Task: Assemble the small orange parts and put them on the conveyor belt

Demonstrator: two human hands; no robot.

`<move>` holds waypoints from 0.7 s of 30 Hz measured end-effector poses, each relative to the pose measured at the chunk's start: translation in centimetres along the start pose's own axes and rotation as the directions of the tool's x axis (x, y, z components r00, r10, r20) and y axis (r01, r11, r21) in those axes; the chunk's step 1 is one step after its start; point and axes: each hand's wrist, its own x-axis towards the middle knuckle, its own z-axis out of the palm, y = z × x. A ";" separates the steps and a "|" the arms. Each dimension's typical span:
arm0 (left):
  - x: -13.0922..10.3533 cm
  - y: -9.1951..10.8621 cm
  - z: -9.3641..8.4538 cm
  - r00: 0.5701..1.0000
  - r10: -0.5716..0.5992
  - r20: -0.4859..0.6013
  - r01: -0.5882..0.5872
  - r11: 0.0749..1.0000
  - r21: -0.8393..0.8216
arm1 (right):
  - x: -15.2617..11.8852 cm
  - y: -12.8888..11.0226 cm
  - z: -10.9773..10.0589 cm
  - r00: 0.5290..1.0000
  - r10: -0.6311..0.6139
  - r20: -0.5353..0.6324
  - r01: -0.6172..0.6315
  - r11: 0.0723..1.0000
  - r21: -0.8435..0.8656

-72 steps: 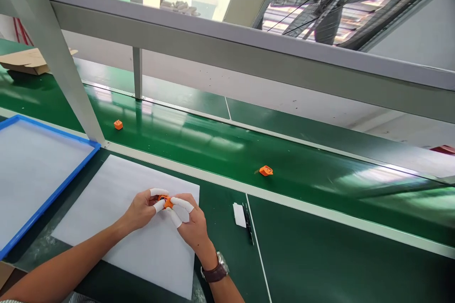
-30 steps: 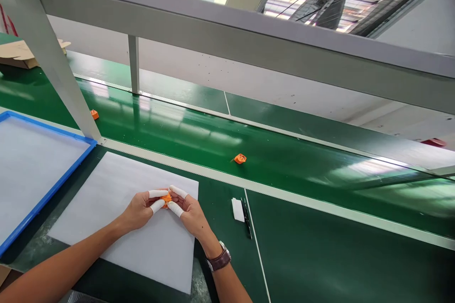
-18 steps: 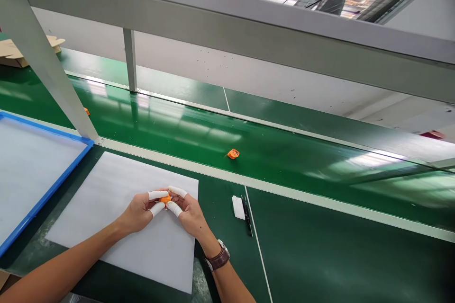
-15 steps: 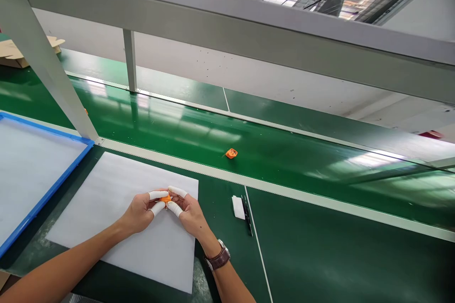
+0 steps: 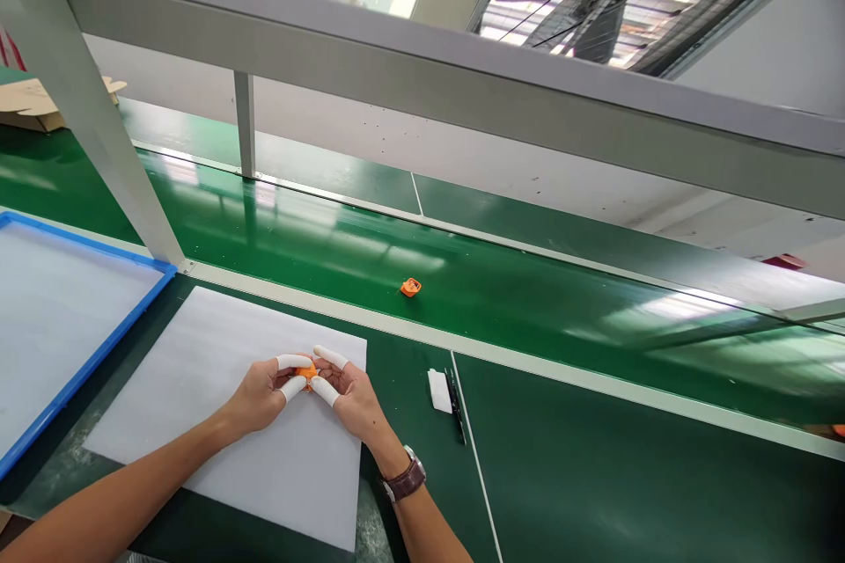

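Observation:
Between my two hands is a small orange part [image 5: 307, 374], held above the white sheet [image 5: 264, 466]. My left hand [image 5: 260, 394] pinches it from the left between thumb and forefinger. From the right, the thumb and fingers of my right hand [image 5: 349, 391] close on the same part. White covers wrap the thumb and forefinger of each hand. Fingertips hide much of the part, so its shape is hard to make out. A second orange piece [image 5: 410, 288] lies on the glossy green belt [image 5: 317, 246] beyond the sheet.
A blue-rimmed tray [image 5: 125, 325] is at the left. Right of the sheet lie a white block [image 5: 439, 391] and a thin black tool [image 5: 455, 406]. A grey frame post [image 5: 125, 141] and crossbar stand ahead. Cardboard [image 5: 33, 101] rests at the far left.
The orange piece on the belt has shifted left. Another orange thing has appeared at the right edge of the belt. The view has tilted slightly; both hands keep nearly the same pose.

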 end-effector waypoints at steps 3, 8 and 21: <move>0.2 -0.2 -0.2 1.000 -0.019 -0.006 0.019 0.999 -0.049 | 0.1 0.1 0.4 1.000 -0.001 -0.011 0.001 1.000 0.017; 0.2 -0.1 -0.2 0.994 -0.009 -0.109 0.006 1.000 -0.022 | 0.4 0.6 0.1 0.996 0.011 -0.087 -0.008 0.999 0.041; -0.2 -0.3 0.8 0.934 0.262 -0.242 -0.145 0.900 0.411 | 0.0 -0.6 0.6 0.997 -0.010 -0.078 0.009 1.000 -0.019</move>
